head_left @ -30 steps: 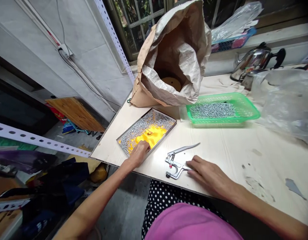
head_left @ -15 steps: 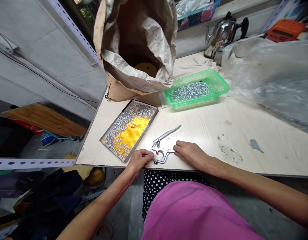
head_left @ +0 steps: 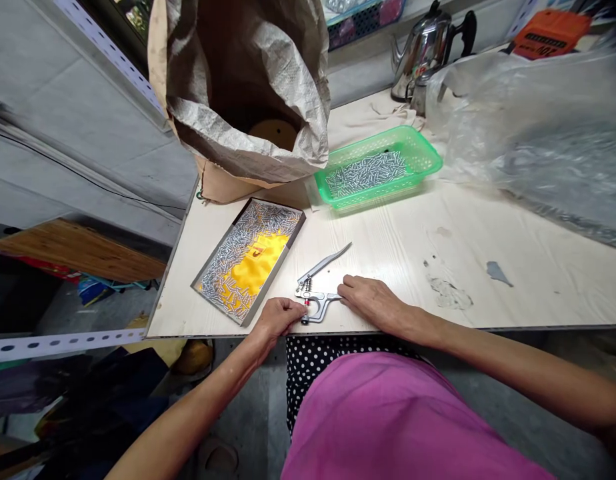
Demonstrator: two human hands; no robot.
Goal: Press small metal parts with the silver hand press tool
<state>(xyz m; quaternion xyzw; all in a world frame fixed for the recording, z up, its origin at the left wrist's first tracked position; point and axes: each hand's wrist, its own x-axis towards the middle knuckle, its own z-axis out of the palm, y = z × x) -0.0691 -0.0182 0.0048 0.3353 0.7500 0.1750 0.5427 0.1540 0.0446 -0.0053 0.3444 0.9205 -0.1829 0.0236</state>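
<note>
A pair of metal snap pliers lies near the table's front edge. Its upper handle is raised, and a spring and a red part show by the jaws. My right hand has its fingers closed on the end of the lower handle. Held at the jaws, my left hand is pinched shut; whatever sits between thumb and finger is too small to make out. To the left of the pliers, a shallow tray with a yellow bottom holds many small silvery metal pieces.
Behind stands a green basket of similar silvery pieces. A big open paper sack stands at the back left. Clear plastic bags fill the right, near a metal kettle. The table's front edge runs close to my body.
My left fingertips have moved slightly right, up to the jaws of the pliers. My right hand stays on the handle. The whole view has shifted a little.
</note>
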